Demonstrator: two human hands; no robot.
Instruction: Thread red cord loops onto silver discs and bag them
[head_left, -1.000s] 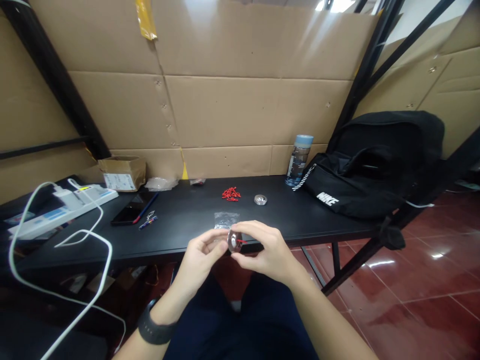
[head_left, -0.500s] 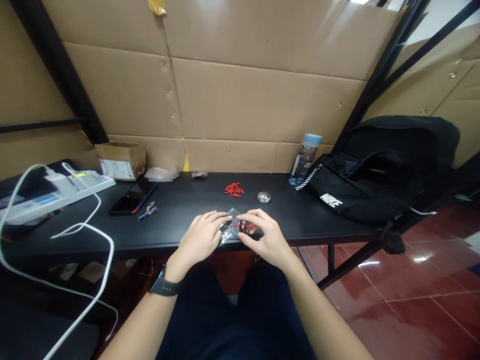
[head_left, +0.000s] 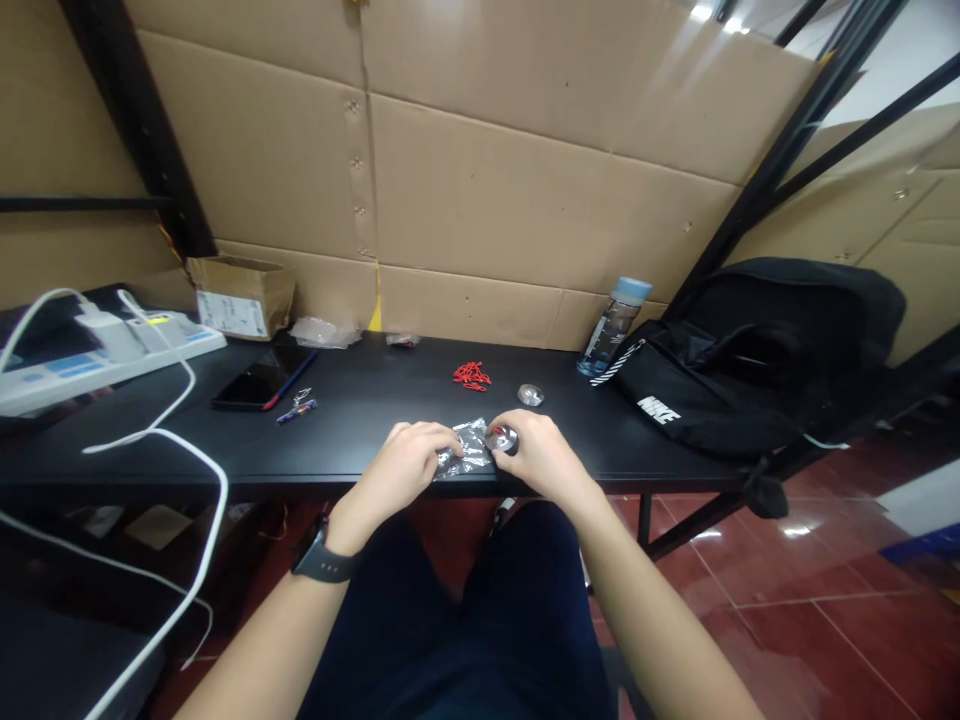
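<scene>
My right hand point(head_left: 534, 448) grips a small round clear container point(head_left: 501, 439) between thumb and fingers, with a bit of red showing in it. The container is at the right edge of a crinkled clear plastic bag point(head_left: 471, 447) on the black table. My left hand point(head_left: 405, 458) has its fingers closed on the left part of this bag; the fingertips are partly hidden. Beyond the hands lies a pile of small red clips point(head_left: 472, 376). Right of the pile rests a round clear lid or dish point(head_left: 531, 395).
At the left are a power strip point(head_left: 67, 372) with white cables, a phone point(head_left: 262, 380), a keychain point(head_left: 298, 408) and a cardboard box point(head_left: 241, 300). A water bottle point(head_left: 613, 328) and a black backpack point(head_left: 750, 350) stand at the right. Cardboard point(head_left: 480, 190) walls the back.
The container in my right hand has turned from tilted on its side toward the bag to a flatter position. My left hand stays at the bag. The camera view has shifted slightly.
</scene>
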